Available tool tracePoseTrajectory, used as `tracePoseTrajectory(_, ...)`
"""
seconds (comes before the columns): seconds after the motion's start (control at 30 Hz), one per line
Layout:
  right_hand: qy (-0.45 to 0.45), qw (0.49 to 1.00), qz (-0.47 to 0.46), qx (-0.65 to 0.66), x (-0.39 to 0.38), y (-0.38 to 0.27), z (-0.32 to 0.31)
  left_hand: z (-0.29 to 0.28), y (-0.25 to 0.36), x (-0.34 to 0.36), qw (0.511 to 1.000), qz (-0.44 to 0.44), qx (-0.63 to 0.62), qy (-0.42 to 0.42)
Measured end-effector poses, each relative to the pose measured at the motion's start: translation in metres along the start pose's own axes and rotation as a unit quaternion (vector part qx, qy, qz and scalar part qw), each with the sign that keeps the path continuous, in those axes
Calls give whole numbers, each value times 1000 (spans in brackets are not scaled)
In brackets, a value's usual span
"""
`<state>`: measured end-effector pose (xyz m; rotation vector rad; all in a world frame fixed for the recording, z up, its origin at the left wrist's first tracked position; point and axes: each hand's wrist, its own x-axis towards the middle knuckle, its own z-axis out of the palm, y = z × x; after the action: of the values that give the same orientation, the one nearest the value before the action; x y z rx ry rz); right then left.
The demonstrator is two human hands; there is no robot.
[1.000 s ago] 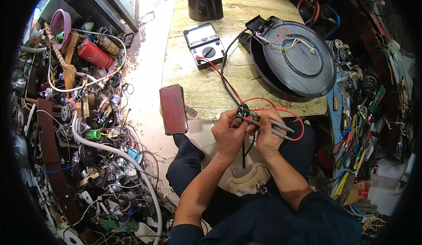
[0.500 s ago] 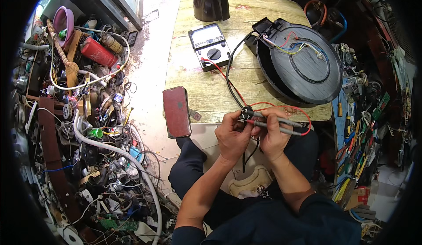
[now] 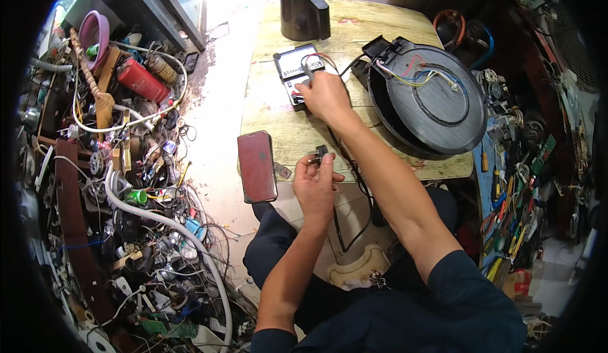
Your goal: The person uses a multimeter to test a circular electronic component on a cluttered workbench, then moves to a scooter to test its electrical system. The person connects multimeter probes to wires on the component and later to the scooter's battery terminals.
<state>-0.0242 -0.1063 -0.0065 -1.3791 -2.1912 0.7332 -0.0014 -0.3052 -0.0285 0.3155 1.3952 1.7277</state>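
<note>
My left hand (image 3: 315,188) is closed around a black power plug (image 3: 322,152) at the table's front edge. Its black cord (image 3: 362,226) hangs below the edge in a loop. Across the table, my right hand (image 3: 327,96) reaches over the multimeter (image 3: 296,68), its fingers covering the dial. Grey test probes (image 3: 308,69) stick out of that grip, with a lead curving above them. To the right, a round black appliance base (image 3: 443,115) lies with its coloured wires exposed.
A black jug (image 3: 304,14) stands at the table's far edge. A red-brown case (image 3: 256,169) overhangs the front left edge. Cables, parts and scrap heap up on the left, near a red cylinder (image 3: 142,80). Hand tools (image 3: 506,226) crowd the right side.
My right hand has moved from the plug up to the multimeter, taking the probes along. My left hand keeps the plug and has shifted slightly left.
</note>
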Motion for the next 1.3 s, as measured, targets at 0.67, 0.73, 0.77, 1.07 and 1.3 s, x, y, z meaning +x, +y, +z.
tracePoseTrajectory(0.67,-46,997,58,0,6,3,-4,-15,-1,-1,998,56,-14,9)
tracePoseTrajectory(0.73,95,989,-50,105,-13,4,-5,-15,1,-1,998,64,-17,8)
tracePoseTrajectory(0.77,159,968,-106,161,-30,-1,-5,-20,3,-3,997,72,-19,10)
tracePoseTrajectory(1.07,72,965,-198,154,-119,32,-10,-24,5,-28,982,177,64,4)
tracePoseTrajectory(1.3,61,930,-131,338,-155,38,-66,-32,-3,-13,993,116,20,-1)
